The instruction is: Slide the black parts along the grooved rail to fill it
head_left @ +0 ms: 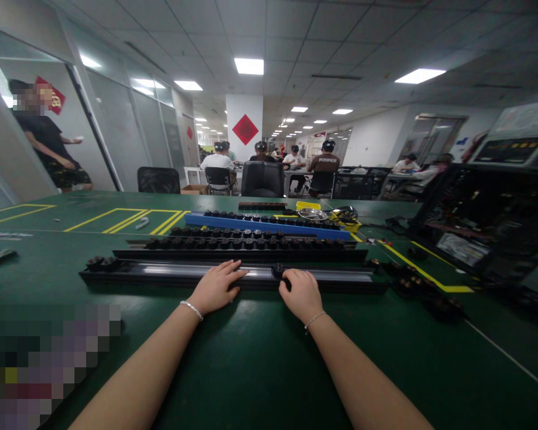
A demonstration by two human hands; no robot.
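1. Green surface [237, 364] is marked with yellow lines [430, 278], and a long black rail [256, 282] is laid across it, directly before the person, nearest of the row.
2. Along the rail's channel a shiny strip [260, 273] is seen; at its left end black pieces [103, 263] are seated.
3. The left hand [216, 288] is laid over the middle of the rail, its fingers outstretched and released, with nothing seen to be grasped.
4. The right hand [301, 294] is placed farther along, its fingers bent beside a small black block [278, 270] set in the channel; whether the block is gripped or only touched cannot be told.
5. Behind, a second black rail [240, 254] is lined with dark round parts [237, 243], and beyond that a blue rail [269, 227] is set.
6. Farther back, a metal bowl [312, 213] is placed near a yellow tray [308, 205].
7. Dark loose parts [415, 280] are heaped past the rail's right end.
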